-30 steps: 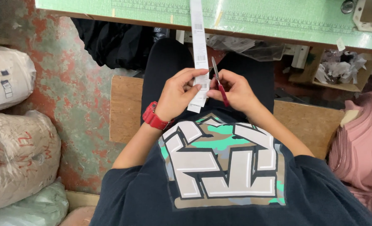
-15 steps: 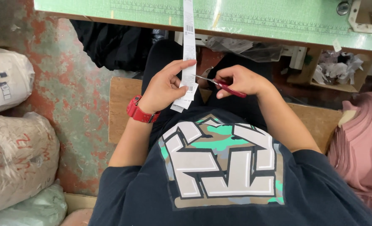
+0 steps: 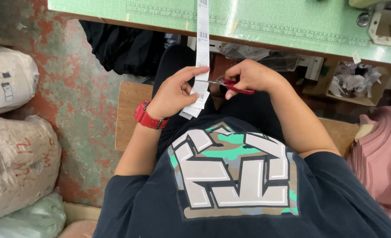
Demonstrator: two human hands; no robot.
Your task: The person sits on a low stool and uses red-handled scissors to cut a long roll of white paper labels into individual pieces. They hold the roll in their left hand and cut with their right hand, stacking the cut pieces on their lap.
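2 hands work over the lap: the left hand [image 3: 174, 93] pinches a white label strip [image 3: 201, 53] hanging off the green tabletop [image 3: 292, 26]; the right hand [image 3: 252, 77] grips red-handled scissors [image 3: 230, 85]. Keep the strip taut and cut squarely. Blades are mostly hidden behind the strip.

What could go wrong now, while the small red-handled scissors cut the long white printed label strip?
The blades of the small red-handled scissors meet the long white printed label strip right beside the left hand, so its fingers might get nicked. The strip hangs loose from the green table, so the cut could run crooked.
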